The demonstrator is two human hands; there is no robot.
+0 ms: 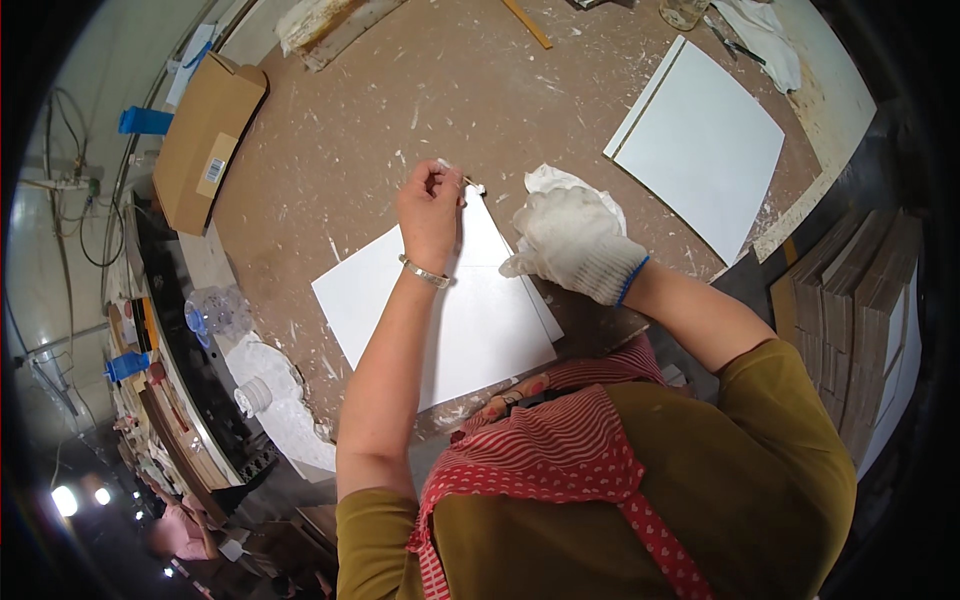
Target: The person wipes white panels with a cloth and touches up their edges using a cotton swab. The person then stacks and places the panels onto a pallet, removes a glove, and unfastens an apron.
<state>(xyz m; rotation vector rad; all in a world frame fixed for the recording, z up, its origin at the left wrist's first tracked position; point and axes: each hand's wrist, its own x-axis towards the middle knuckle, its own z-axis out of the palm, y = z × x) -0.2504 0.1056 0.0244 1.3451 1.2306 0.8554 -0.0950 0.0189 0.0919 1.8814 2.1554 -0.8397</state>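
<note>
A white sheet or panel (490, 340) lies at the near edge of the table, with at least one more layer showing at its right side. My bare left hand (432, 205), a bracelet at its wrist, is closed in a pinch at the panel's far corner. A tiny pale thing with a thin stem (476, 187) shows beside its fingertips; what the fingers hold is hidden. My right hand (575, 245), in a white knit glove with a blue cuff edge, is closed on a crumpled white cloth (548, 178). Its thumb touches the panel's right edge.
Another white panel (705, 150) with a dark strip lies on the brown, paint-flecked table (400, 100) at right. A cardboard box (205, 145) stands at left, near a clear plastic bottle (220, 312). Stacked boards (850, 310) stand beyond the right edge. A jar (683, 12) sits far right.
</note>
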